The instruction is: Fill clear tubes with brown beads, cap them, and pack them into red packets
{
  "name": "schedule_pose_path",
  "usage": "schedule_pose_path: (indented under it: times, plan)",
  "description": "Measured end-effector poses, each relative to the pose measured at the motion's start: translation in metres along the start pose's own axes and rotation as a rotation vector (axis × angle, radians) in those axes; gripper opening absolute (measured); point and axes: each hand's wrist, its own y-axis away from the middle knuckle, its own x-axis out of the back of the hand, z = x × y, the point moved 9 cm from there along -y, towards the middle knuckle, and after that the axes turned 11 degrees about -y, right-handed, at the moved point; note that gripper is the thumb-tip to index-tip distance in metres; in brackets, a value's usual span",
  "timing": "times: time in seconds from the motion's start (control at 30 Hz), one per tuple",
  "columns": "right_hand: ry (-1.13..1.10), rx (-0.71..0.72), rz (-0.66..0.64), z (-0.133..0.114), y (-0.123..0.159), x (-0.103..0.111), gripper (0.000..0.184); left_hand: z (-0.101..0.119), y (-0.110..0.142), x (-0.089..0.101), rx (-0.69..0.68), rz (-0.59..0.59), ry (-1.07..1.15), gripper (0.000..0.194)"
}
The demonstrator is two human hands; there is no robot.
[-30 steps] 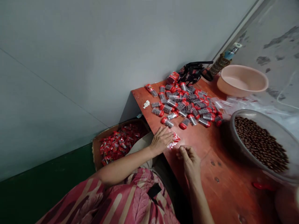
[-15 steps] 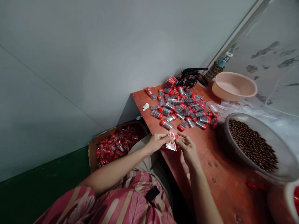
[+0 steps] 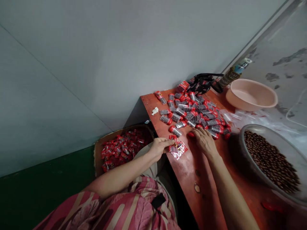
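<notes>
My left hand [image 3: 160, 148] pinches a small red printed plastic packet [image 3: 172, 145] near the front edge of the table. Under and beside it lies a printed red and white packet [image 3: 181, 150] on the wood. My right hand [image 3: 205, 142] is at the near side of a heap of small clear bottles [image 3: 199, 118] with red caps and dark balls inside. Its fingers curl over one bottle, whose red cap [image 3: 191, 134] shows at the fingertips; the rest of that bottle is hidden under the hand.
A carton [image 3: 98, 150] of red packets [image 3: 122, 148] stands on the floor at the left. A grey bowl [image 3: 236, 153] of brown balls [image 3: 271, 163] is at the right. Behind it are clear bags [image 3: 259, 118], a pink basin [image 3: 251, 95] and a dark patterned bag [image 3: 201, 83].
My right hand has left the packet and moved up and right to the bottles. The left hand still holds a packet. The whole view has shifted slightly.
</notes>
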Motion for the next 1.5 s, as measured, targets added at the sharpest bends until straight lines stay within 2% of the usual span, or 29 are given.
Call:
schedule_pose_path:
  times: [0.07, 0.13, 0.23, 0.3, 0.33, 0.43, 0.63, 0.77, 0.9, 1.03, 1.1, 1.23, 1.4, 1.5]
  plan:
    - [-0.193, -0.182, 0.104, 0.001, 0.013, 0.01, 0.029, 0.002, -0.001, 0.0, 0.003, -0.007, 0.081, 0.029]
    - [-0.51, -0.411, 0.212, -0.006, 0.038, 0.013, 0.027, 0.004, -0.003, 0.001, 0.01, 0.008, 0.164, 0.027]
    - [-1.147, -0.586, 0.246, -0.048, 0.073, -0.005, 0.027, 0.003, -0.005, 0.0, 0.032, 0.029, 0.267, 0.025]
    - [-1.392, -0.676, 0.24, -0.077, 0.089, -0.019, 0.028, 0.003, -0.006, -0.004, 0.03, 0.021, 0.304, 0.025]
    - [-1.426, -0.701, 0.252, -0.088, 0.093, -0.023, 0.028, 0.003, -0.006, -0.007, 0.026, 0.014, 0.313, 0.024]
    - [-1.417, -0.734, 0.298, -0.102, 0.098, -0.028, 0.027, 0.003, -0.003, -0.015, 0.008, -0.002, 0.32, 0.024]
    - [-1.388, -0.727, 0.32, -0.099, 0.095, -0.032, 0.03, 0.005, 0.007, -0.023, -0.063, -0.018, 0.261, 0.027]
    - [-1.437, -0.695, 0.3, -0.099, 0.096, -0.038, 0.025, 0.01, 0.011, -0.027, -0.106, -0.088, 0.183, 0.03]
    - [-1.425, -0.692, 0.359, -0.096, 0.098, -0.038, 0.022, 0.005, 0.011, -0.033, -0.074, -0.194, 0.066, 0.033]
    - [-1.275, -0.681, 0.406, -0.093, 0.101, -0.034, 0.024, -0.002, 0.011, -0.032, -0.025, -0.206, -0.025, 0.037]
    - [-1.344, -0.69, 0.396, -0.094, 0.1, -0.04, 0.023, -0.001, 0.012, -0.034, -0.023, -0.234, -0.043, 0.036]
    - [-1.676, -0.698, 0.338, -0.101, 0.096, -0.055, 0.024, -0.001, 0.013, -0.039, -0.007, -0.317, -0.087, 0.031]
    - [-1.421, -0.739, 0.486, -0.09, 0.1, -0.037, 0.022, -0.009, 0.011, -0.039, -0.022, -0.299, -0.072, 0.032]
    - [-1.527, -0.759, 0.466, -0.089, 0.098, -0.043, 0.024, -0.011, 0.014, -0.045, -0.031, -0.341, -0.104, 0.031]
